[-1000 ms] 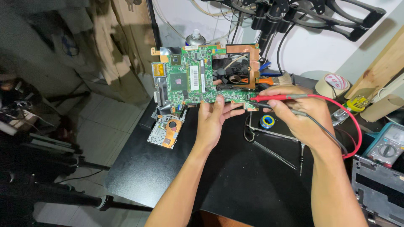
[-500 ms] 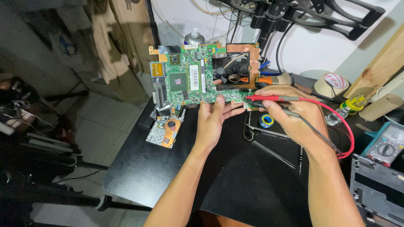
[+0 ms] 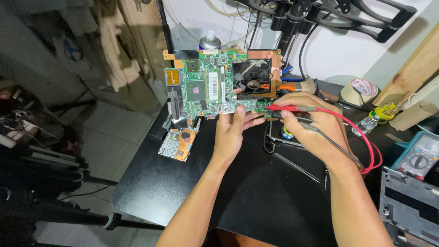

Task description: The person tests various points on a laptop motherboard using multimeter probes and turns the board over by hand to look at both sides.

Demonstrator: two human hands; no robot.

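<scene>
1. Green circuit board [image 3: 206, 84], upper centre of the frame, held up tilted above the black surface [image 3: 256, 192]. A copper-coloured frame with a dark fan sits at the board's right end.
2. Left hand [image 3: 232, 132], centre of frame, fingers closed on the board's lower edge, thumb on the front face.
3. Right hand [image 3: 311, 126], just right of centre, closed around two test probes. The red probe [image 3: 288, 108] lies level, its tip touching the board's lower right edge. The black probe [image 3: 302, 124] runs under it, tip close to the same spot; actual contact not clear.
4. Red lead [image 3: 361, 139] loops from the right hand toward the right edge, black lead alongside.
5. Multimeter [image 3: 418, 155], teal case with round dial, at the right edge on the surface.
6. Small board with orange part [image 3: 179, 144] lies flat on the surface, left of the left hand, well apart from it.
7. Spray can [image 3: 209, 41] stands behind the circuit board, top centre.
8. Brush [image 3: 299, 86] with orange handle lies behind the right hand.
9. Tape roll [image 3: 361, 89], upper right, on the surface.
</scene>
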